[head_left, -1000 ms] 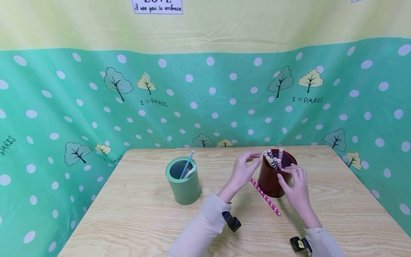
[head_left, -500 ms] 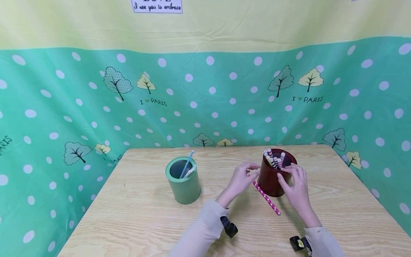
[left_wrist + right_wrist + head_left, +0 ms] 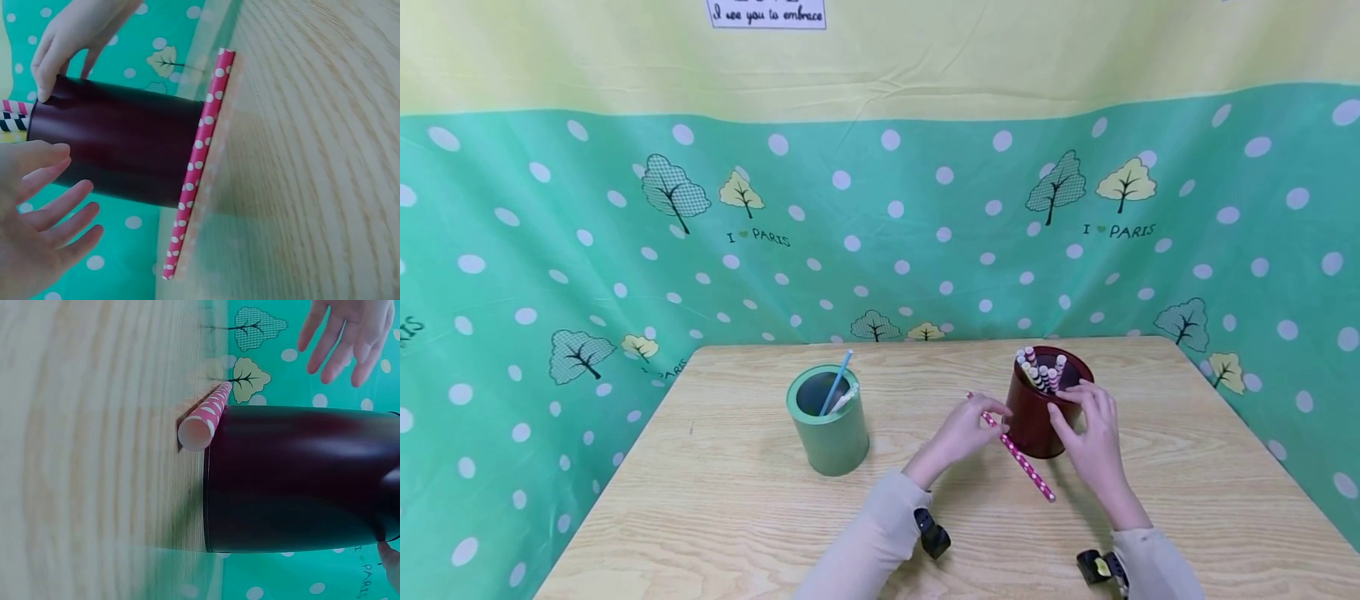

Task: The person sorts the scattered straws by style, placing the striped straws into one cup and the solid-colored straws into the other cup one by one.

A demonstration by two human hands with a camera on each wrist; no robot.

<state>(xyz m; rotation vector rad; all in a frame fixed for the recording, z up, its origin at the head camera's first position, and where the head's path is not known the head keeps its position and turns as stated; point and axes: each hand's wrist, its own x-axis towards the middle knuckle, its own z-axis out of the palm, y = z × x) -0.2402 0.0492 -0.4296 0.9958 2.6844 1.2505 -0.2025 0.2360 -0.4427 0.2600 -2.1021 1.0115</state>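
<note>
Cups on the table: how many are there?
2. The green cup stands left of centre with straws in it; the dark red cup stands right of it, the right hand gripping its rim. None looks hidden.

Two bare hands, no rings or gloves: left hand [image 3: 961, 432], right hand [image 3: 1093, 440]. Long beige sleeves [image 3: 872, 537] reach both wrists, soft plain fabric, cuffs snug. Small black camera clip [image 3: 932, 533] strapped under left wrist; matching black unit [image 3: 1099, 568] with yellowish spot at right wrist.
</note>
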